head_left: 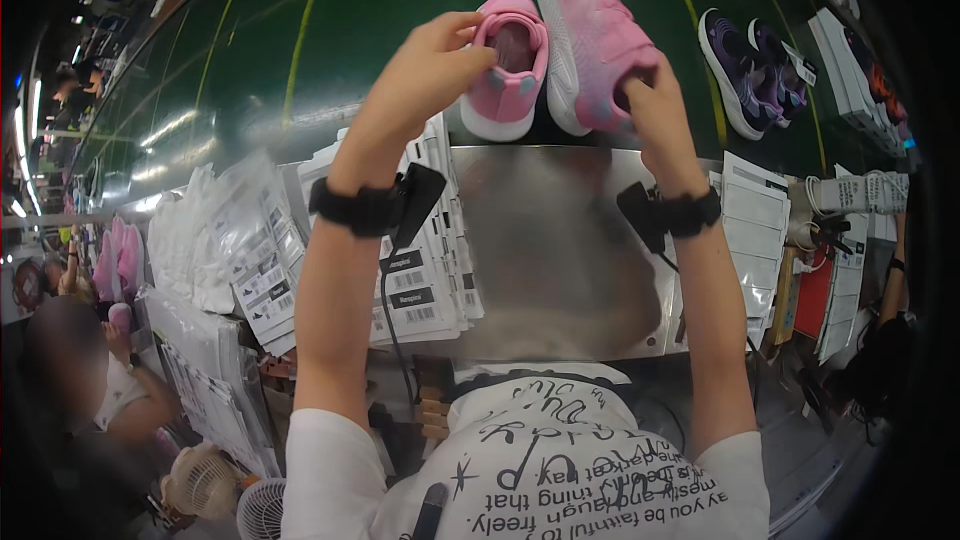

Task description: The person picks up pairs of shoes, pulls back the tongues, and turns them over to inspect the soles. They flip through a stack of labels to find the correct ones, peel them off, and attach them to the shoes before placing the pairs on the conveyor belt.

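Two pink sneakers with white soles are in my hands at the near edge of the green belt. My left hand [425, 75] is closed on the collar of the left pink sneaker [503, 105], whose opening faces up with the heel toward me. In my right hand [660, 115] is the heel collar of the right pink sneaker [595, 35]. That one is tipped on its side, its white sole turned left and its toe pointing away. Some fingertips of the right hand are hidden inside the shoe. Black straps with dark modules circle both wrists.
Below the shoes is a metal plate [560, 260]. Stacks of printed label sheets [425, 285] and clear plastic bags [200, 230] lie to its left, more sheets [750, 240] to its right. Dark purple sneakers [735, 70] sit on the belt at right. A co-worker [120, 390] is at far left.
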Demonstrator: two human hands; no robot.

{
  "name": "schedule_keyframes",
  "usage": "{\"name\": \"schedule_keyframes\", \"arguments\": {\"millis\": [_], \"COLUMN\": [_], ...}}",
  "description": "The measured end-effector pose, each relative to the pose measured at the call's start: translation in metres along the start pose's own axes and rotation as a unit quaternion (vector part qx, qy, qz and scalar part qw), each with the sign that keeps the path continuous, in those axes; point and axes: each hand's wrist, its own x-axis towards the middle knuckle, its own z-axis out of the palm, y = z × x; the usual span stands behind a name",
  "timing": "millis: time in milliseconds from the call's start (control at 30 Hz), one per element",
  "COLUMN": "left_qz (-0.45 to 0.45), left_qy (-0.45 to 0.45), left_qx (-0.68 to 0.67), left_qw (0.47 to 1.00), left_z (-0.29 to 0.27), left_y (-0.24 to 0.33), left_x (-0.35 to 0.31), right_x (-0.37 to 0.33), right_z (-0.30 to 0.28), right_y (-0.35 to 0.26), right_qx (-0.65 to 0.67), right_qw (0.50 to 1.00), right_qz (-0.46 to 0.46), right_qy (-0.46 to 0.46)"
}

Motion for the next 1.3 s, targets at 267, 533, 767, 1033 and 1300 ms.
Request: {"name": "schedule_keyframes", "arguments": {"millis": [267, 533, 767, 1033, 1300], "left_qz": [0.007, -0.202, -0.077, -0.129, 0.017], "left_qy": [0.094, 0.285, 0.418, 0.452, 0.477], "left_qx": [0.213, 0.285, 0.364, 0.237, 0.382], "left_qw": [0.972, 0.892, 0.829, 0.85, 0.791], "left_z": [-0.064, -0.039, -0.013, -0.003, 0.011], "left_y": [0.008, -0.1, -0.127, -0.123, -0.137], "left_x": [-0.122, -0.241, -0.238, -0.238, -0.235], "right_x": [-0.02, -0.073, -0.087, -0.092, -0.098], "right_z": [0.018, 0.111, 0.155, 0.16, 0.163], "right_y": [0.018, -0.005, 0.016, 0.013, 0.014], "right_qx": [-0.419, -0.313, -0.482, -0.474, -0.456], "right_qw": [0.869, 0.804, 0.689, 0.75, 0.767], "right_qz": [-0.261, -0.416, -0.363, -0.298, -0.323], "right_qy": [-0.008, -0.288, -0.401, -0.352, -0.314]}}
